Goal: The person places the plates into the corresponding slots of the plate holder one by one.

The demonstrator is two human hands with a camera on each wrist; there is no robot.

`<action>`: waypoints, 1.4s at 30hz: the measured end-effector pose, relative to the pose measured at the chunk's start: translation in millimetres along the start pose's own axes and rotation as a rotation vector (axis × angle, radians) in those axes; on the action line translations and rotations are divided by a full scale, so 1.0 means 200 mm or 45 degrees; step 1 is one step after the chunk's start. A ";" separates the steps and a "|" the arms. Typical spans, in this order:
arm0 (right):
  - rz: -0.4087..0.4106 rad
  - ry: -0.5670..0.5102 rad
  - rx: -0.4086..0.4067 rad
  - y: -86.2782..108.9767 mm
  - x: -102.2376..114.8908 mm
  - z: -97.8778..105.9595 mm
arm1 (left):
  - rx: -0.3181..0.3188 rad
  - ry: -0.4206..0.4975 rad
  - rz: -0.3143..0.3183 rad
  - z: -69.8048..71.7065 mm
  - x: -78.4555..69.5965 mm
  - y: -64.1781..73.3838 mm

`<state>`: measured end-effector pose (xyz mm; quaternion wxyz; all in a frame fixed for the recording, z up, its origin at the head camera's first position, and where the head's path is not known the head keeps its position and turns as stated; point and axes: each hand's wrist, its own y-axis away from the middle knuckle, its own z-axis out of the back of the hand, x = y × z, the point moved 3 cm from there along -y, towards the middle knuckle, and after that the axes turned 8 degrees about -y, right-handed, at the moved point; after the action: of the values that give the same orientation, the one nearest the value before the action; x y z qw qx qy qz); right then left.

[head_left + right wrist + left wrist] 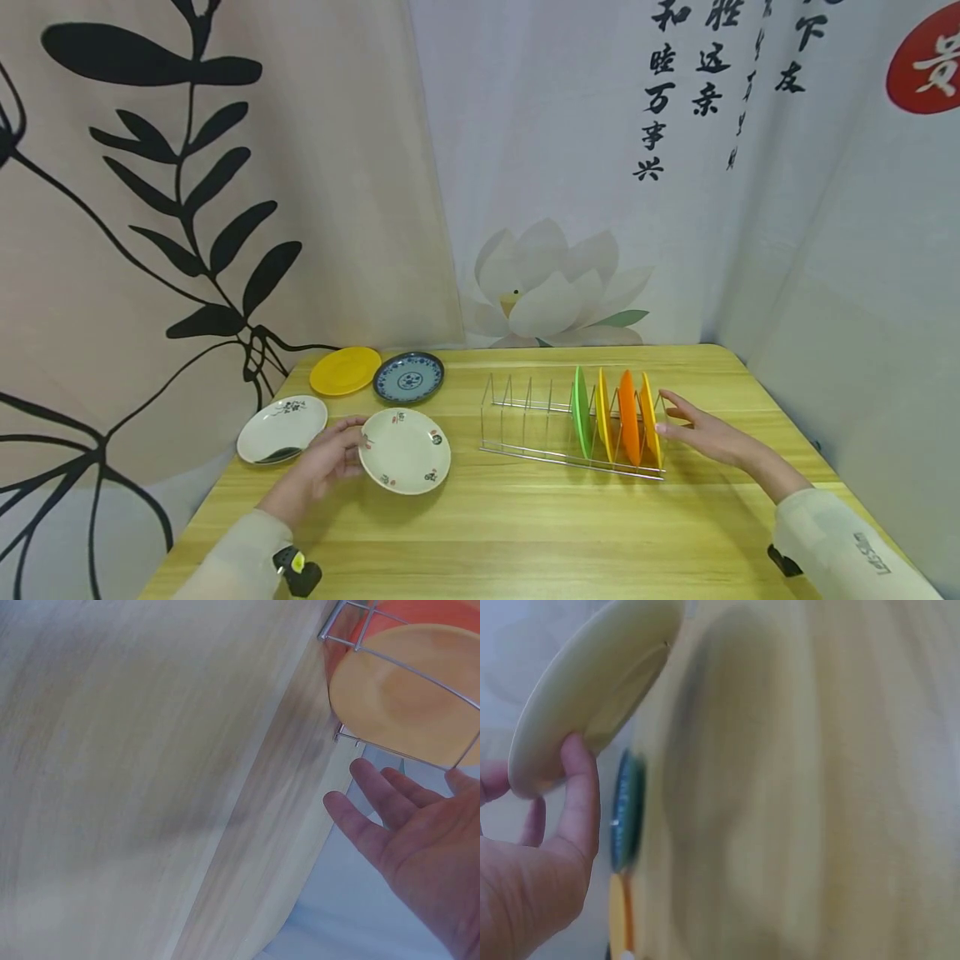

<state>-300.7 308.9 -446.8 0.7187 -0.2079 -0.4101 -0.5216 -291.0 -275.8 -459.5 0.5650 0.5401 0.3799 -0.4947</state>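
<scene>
My left hand (pixel 330 457) pinches the left rim of a cream plate with small floral motifs (pixel 405 451). In the left wrist view that plate (pixel 592 697) is tilted and lifted over the table, its shadow below. My right hand (pixel 708 431) is beside the right end of a wire dish rack (pixel 525 452), fingers spread and loosely extended. The right wrist view has a fingertip right at the rack's end wire. In the rack, plates stand upright: a green one (pixel 581 414), a yellow one (pixel 603 417), an orange one (pixel 628 419) and a yellow-orange one (pixel 650 422) nearest my right hand.
On the table's left lie a white plate with a dark plant print (pixel 281 427), a yellow plate (pixel 345 371) and a blue patterned plate (pixel 408 377). Printed curtains (pixel 360 208) hang behind the wooden table (pixel 495 533) and along its sides.
</scene>
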 end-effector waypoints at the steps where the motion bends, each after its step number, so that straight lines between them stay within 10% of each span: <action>1: -0.001 0.002 0.000 0.00 0.00 0.00 | -0.018 0.008 -0.006 0.01 -0.02 0.00; 15: -0.007 -0.018 0.002 0.00 -0.01 0.00 | -0.107 0.140 -0.142 -0.02 -0.25 -0.07; 42: -0.001 -0.027 0.003 0.00 -0.01 0.00 | -0.021 0.268 -0.277 -0.41 -0.56 -0.19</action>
<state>-301.6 309.4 -448.5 0.7143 -0.2125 -0.4186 -0.5191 -345.1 -176.4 -371.0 0.4695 0.5399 0.4974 -0.4906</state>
